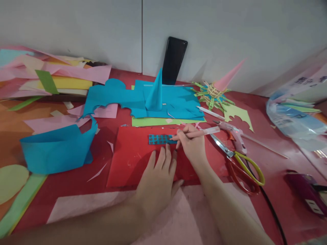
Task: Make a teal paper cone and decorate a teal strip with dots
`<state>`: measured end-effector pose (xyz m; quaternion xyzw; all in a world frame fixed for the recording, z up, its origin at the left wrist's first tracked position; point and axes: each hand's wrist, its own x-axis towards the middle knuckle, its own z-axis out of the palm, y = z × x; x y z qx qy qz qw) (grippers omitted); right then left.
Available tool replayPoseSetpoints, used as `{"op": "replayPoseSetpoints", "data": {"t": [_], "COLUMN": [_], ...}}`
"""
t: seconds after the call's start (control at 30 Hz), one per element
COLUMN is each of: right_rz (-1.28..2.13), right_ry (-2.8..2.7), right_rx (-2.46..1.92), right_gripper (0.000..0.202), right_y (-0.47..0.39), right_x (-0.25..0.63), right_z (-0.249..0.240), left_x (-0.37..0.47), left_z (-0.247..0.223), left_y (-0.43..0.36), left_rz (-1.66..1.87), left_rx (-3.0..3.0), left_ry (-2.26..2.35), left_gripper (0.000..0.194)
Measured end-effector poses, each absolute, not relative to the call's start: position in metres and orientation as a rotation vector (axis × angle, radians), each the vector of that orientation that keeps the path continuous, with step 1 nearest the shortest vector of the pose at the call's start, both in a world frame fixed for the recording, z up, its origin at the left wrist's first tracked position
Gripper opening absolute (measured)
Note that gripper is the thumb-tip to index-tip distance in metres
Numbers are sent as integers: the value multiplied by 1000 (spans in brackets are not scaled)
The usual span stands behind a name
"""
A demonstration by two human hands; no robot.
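Observation:
My right hand (192, 147) grips a pen (201, 132), its tip on the right end of a small blue paper strip (161, 139). Rows of dark dots cover the strip. My left hand (160, 177) lies flat with fingers spread, the fingertips at the strip's lower edge. Under both is a red sheet (127, 160). Just beyond the strip stands a blue paper cone (155, 97) on blue sheets (178, 98). To the right of my right hand lie scissors (231, 154) with one yellow and one red handle, blades apart.
A pink glue gun (236, 134) with a black cord lies right, beside a spiky paper piece with a pink cone (230, 73). A phone (175, 59) leans on the wall. Left are a curled blue paper band (55, 148) and paper scraps (74, 73). A purple object (304, 190) sits far right.

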<state>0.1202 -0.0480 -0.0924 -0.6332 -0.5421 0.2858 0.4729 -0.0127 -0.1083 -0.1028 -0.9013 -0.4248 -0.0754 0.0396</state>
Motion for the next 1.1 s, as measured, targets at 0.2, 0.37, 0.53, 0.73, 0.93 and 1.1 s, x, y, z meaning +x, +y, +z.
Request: {"op": "replayPoseSetpoints", "data": {"t": [0.2,0.37,0.53,0.73,0.93,1.1], "right_rz": [684,686,684,713,714,641], "right_ry": [-1313,-1300,-1310,-1323,-1282,-1249], "right_rx": [-1550,-1534,-1541,-1538,-1523,-1521], "right_gripper": [25,25,26,26,25,25], "right_y": [-48,-48,-48,-48,-47,-49], "right_x": [120,119,120,121,121,120], "right_z": [-93,-93,-93,-94,-94,-92], "left_x": [-13,-13,-13,-13,-13,-13], "left_z": [-102,-102,-102,-102,-104,-104], "left_y": [-108,-108,-107,-108,-109,-109], "left_rz": [-213,-235,-225,-232,-244,-255], "left_rx": [-2766,-2762,-2754,-2756,-2761,-2756], "left_ry": [-1303,-1303,-1288,-1288,-1290,-1277], "left_gripper": [56,56,56,56,56,56]}}
